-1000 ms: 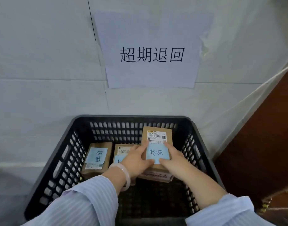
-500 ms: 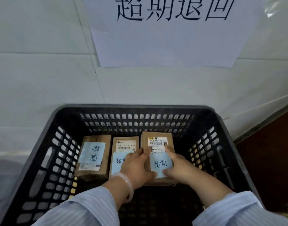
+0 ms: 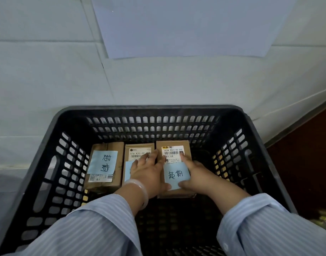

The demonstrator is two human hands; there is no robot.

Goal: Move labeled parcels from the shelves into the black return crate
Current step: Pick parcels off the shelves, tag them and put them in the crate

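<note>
The left hand (image 3: 149,174) and right hand (image 3: 197,177) clasp the held parcel (image 3: 174,159) between them. Both thumbs hook over its near edge, and the fingers reach forward along its long sides. The left fingers fan out partly over the middle parcel (image 3: 138,149) just beside it, and only a thin seam shows between the two boxes. The held parcel is a small brown cardboard box with square corners. It carries a printed barcode label and a pale blue note (image 3: 176,174) with handwriting on it, and it sits low inside the black crate (image 3: 149,109).

Beyond the left hand lies a third parcel (image 3: 110,146), taped and also carrying a blue note. Outside the right hand, bare dark floor runs to the crate's slotted plastic wall, and more open floor lies under the wrists. The parcels' far ends stop near the perforated back wall.

A smooth pale bracelet (image 3: 140,187) circles the left wrist, and both sleeves (image 3: 95,228) are of striped light-blue cloth. Past the rim rises a white panelled wall (image 3: 38,80) with a paper sheet (image 3: 182,24) on it.
</note>
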